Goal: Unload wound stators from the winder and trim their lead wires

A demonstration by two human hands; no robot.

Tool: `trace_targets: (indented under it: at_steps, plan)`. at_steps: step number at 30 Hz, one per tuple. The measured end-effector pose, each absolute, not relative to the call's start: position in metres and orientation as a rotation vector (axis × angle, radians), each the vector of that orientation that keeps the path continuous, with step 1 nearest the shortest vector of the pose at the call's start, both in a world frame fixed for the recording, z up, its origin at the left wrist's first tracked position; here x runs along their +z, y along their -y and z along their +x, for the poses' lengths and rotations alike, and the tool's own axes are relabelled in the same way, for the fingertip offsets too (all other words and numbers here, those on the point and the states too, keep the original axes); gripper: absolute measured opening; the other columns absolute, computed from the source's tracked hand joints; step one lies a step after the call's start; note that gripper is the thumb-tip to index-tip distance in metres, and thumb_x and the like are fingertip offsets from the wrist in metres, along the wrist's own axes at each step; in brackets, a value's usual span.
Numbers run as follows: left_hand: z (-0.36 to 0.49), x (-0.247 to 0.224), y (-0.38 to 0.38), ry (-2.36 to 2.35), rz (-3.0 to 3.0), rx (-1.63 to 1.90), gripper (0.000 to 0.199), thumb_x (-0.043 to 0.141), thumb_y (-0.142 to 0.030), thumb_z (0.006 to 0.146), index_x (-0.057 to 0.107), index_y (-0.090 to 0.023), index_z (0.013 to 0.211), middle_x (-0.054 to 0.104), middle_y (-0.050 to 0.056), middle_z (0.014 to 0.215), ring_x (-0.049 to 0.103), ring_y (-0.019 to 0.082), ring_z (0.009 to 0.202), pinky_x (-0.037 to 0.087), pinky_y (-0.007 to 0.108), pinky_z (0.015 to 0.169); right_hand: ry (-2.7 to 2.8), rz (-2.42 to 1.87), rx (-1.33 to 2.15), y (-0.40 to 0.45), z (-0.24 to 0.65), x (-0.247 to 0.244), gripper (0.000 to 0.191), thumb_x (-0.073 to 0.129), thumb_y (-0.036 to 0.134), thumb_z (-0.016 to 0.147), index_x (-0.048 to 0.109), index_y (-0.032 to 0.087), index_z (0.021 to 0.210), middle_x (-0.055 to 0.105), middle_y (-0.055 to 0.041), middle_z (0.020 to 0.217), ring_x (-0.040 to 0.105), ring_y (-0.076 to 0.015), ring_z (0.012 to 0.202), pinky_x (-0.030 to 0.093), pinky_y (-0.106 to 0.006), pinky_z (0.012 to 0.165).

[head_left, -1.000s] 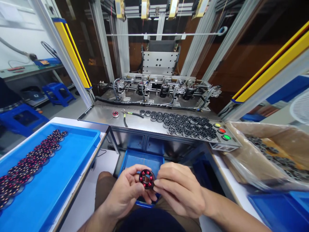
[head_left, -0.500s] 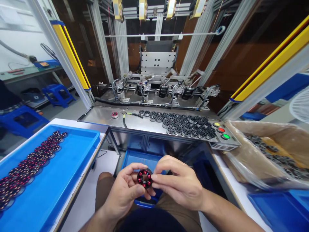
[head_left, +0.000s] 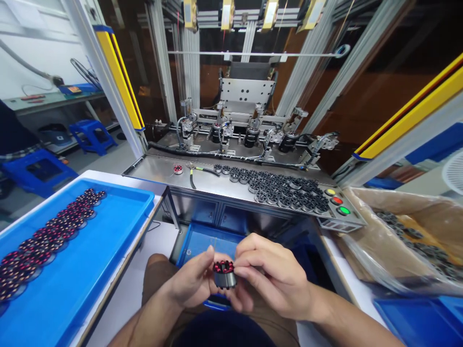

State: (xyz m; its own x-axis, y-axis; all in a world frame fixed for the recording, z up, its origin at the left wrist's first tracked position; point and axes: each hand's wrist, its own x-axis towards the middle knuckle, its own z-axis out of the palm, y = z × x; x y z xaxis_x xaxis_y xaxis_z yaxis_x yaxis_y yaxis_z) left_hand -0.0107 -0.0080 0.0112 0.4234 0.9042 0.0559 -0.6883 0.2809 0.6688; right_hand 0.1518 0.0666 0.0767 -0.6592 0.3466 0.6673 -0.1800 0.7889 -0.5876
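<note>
A motor stator (head_left: 225,277) with red wire windings and a grey metal ring is held over my lap, its side turned toward me. My left hand (head_left: 193,279) cradles it from the left and below, thumb raised off it. From the right, my right hand (head_left: 275,277) pinches at the stator's upper edge with thumb and forefinger; whether a wire end is between them is too small to see. On the metal bench ahead lie another red-wound stator (head_left: 178,169), cutting pliers (head_left: 202,170) with green-and-black handles, and several rows of unwound black stators (head_left: 282,187).
A blue tray (head_left: 119,217) of wound stators stands on the left table. A winding machine (head_left: 249,130) rises behind the bench. Coloured buttons (head_left: 337,200) sit at the bench's right end, beside a plastic-lined box (head_left: 361,200) of stators. A blue bin (head_left: 202,241) lies below.
The stator has tipped from facing me to showing its side. My left thumb has lifted off it, while my right fingers stay at its edge. The view has shifted slightly left.
</note>
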Motion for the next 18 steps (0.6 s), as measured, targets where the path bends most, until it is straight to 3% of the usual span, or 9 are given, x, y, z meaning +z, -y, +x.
trace_targets:
  at_steps: [2,5,7,10,12,14,16,18]
  plan:
    - [-0.010,0.007,0.007,-0.278,0.677,0.981,0.060,0.041,-0.061,0.092,0.069,-0.008,0.091,0.074,0.013,0.071,0.072,0.022,0.063,0.054,0.026,0.053,2.174,-0.134,0.789,-0.068,0.153,0.078,0.013,0.054,0.007,0.091,0.065,0.015,0.090,0.064,-0.0058,0.074,0.061,-0.0140,0.069,0.052,-0.024,0.059]
    - [-0.008,0.007,0.011,-0.331,0.675,1.158,0.031,0.056,-0.041,0.092,0.066,-0.015,0.104,0.076,0.009,0.079,0.074,0.018,0.065,0.053,0.021,0.053,2.173,-0.213,0.746,-0.067,0.154,0.079,0.013,0.055,0.008,0.090,0.065,0.016,0.086,0.064,-0.0048,0.072,0.060,-0.0140,0.068,0.051,-0.024,0.059]
    - [-0.008,0.011,0.014,-0.402,0.676,1.308,0.024,0.066,-0.027,0.088,0.065,-0.021,0.111,0.075,0.005,0.088,0.074,0.016,0.072,0.055,0.020,0.059,2.147,-0.310,0.739,-0.065,0.154,0.079,0.015,0.056,0.008,0.090,0.066,0.016,0.084,0.064,-0.0047,0.072,0.061,-0.0139,0.066,0.051,-0.025,0.058]
    - [-0.008,0.018,0.017,-0.432,0.655,1.518,0.037,0.077,-0.012,0.075,0.067,-0.028,0.107,0.072,0.000,0.108,0.071,0.017,0.095,0.055,0.025,0.081,2.084,-0.415,0.787,-0.064,0.150,0.079,0.016,0.056,0.008,0.090,0.067,0.016,0.081,0.065,-0.0046,0.072,0.061,-0.0139,0.065,0.052,-0.025,0.058]
    - [-0.009,0.020,0.015,-0.388,0.624,1.609,0.037,0.082,-0.017,0.069,0.068,-0.029,0.101,0.069,-0.001,0.114,0.066,0.020,0.109,0.052,0.029,0.092,2.059,-0.379,0.844,-0.064,0.147,0.079,0.016,0.057,0.010,0.090,0.067,0.016,0.080,0.066,-0.0045,0.071,0.062,-0.0143,0.066,0.052,-0.026,0.059]
    - [-0.011,0.021,0.011,-0.364,0.594,1.567,0.035,0.081,-0.034,0.072,0.068,-0.026,0.103,0.070,0.002,0.112,0.065,0.023,0.111,0.052,0.031,0.091,2.063,-0.281,0.907,-0.066,0.146,0.080,0.014,0.058,0.012,0.091,0.067,0.016,0.081,0.066,-0.0046,0.071,0.063,-0.0148,0.068,0.053,-0.026,0.060]
    - [-0.013,0.020,0.007,-0.348,0.606,1.332,0.042,0.067,-0.054,0.080,0.070,-0.017,0.099,0.074,0.010,0.100,0.070,0.026,0.098,0.055,0.032,0.080,2.084,-0.188,0.949,-0.067,0.145,0.081,0.013,0.058,0.014,0.092,0.068,0.016,0.084,0.066,-0.0048,0.071,0.062,-0.0146,0.068,0.053,-0.026,0.060]
    - [-0.014,0.019,0.005,-0.296,0.647,1.022,0.061,0.047,-0.065,0.088,0.071,-0.008,0.088,0.075,0.016,0.082,0.073,0.027,0.078,0.056,0.033,0.066,2.108,-0.145,0.956,-0.069,0.145,0.082,0.014,0.056,0.015,0.093,0.068,0.015,0.085,0.065,-0.0049,0.071,0.062,-0.0139,0.067,0.053,-0.025,0.059]
